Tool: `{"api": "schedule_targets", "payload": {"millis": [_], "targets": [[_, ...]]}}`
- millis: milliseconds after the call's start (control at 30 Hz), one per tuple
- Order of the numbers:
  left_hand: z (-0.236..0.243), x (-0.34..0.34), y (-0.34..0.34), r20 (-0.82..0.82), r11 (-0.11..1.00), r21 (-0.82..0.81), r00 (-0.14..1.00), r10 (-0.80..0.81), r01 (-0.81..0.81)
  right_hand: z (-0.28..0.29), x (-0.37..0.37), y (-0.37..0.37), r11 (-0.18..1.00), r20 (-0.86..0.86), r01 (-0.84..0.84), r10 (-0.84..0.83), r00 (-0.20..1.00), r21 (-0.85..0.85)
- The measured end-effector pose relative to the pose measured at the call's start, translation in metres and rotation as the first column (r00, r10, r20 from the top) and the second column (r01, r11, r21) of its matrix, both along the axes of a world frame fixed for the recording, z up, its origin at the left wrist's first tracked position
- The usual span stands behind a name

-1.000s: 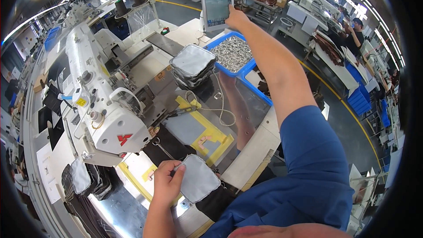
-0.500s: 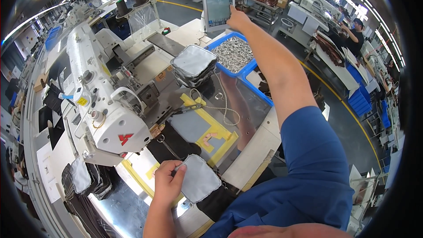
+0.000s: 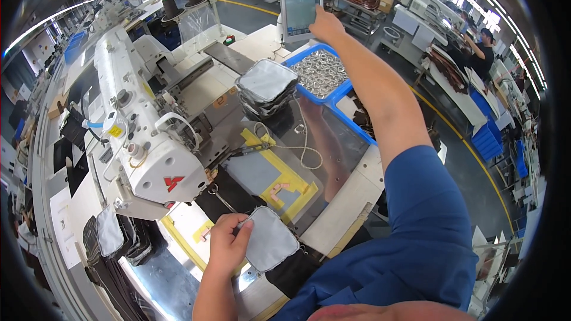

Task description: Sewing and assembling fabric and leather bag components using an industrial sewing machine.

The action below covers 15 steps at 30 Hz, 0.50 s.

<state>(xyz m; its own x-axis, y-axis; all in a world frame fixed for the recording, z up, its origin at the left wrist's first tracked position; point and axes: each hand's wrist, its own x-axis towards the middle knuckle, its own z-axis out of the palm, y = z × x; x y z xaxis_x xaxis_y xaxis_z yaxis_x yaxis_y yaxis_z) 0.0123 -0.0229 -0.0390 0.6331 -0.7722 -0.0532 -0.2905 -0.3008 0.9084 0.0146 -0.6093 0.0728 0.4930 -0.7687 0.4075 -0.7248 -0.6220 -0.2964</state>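
Note:
My left hand (image 3: 228, 242) grips the upper-left edge of a grey square fabric panel (image 3: 270, 239) with dark, ragged edges, thumb on top. Dark fabric (image 3: 291, 273) shows under the panel, and another dark piece with a metal ring (image 3: 212, 189) lies just beyond it, beside the sewing machine head (image 3: 163, 175). My right arm reaches far forward. My right hand (image 3: 327, 27) is at the right side of an upright touch screen (image 3: 300, 15), a finger extended to it and nothing held.
A stack of similar grey panels (image 3: 267, 80) stands beyond the work plate. To its right, a blue tray (image 3: 324, 100) holds many metal rings (image 3: 320, 74). A looped cord (image 3: 306, 150) and yellow-taped template (image 3: 297, 199) lie nearer. More panels (image 3: 111, 238) are piled at left.
The whole view has shifted slightly to the right over the table. My left hand still grips the panel, and my right hand remains at the screen.

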Motion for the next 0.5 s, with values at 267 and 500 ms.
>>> {"api": "schedule_targets", "payload": {"millis": [267,500], "targets": [[-0.002,0.001,0.000,0.034,1.000,-0.024,0.999,-0.006,0.007,-0.009,-0.002,-0.012,0.995,-0.090,0.057,-0.050,0.995,0.086],[-0.003,0.002,0.000,0.091,0.999,-0.037,0.996,-0.026,0.029,-0.016,-0.006,-0.022,0.997,-0.047,0.048,-0.045,0.998,0.068]]}}
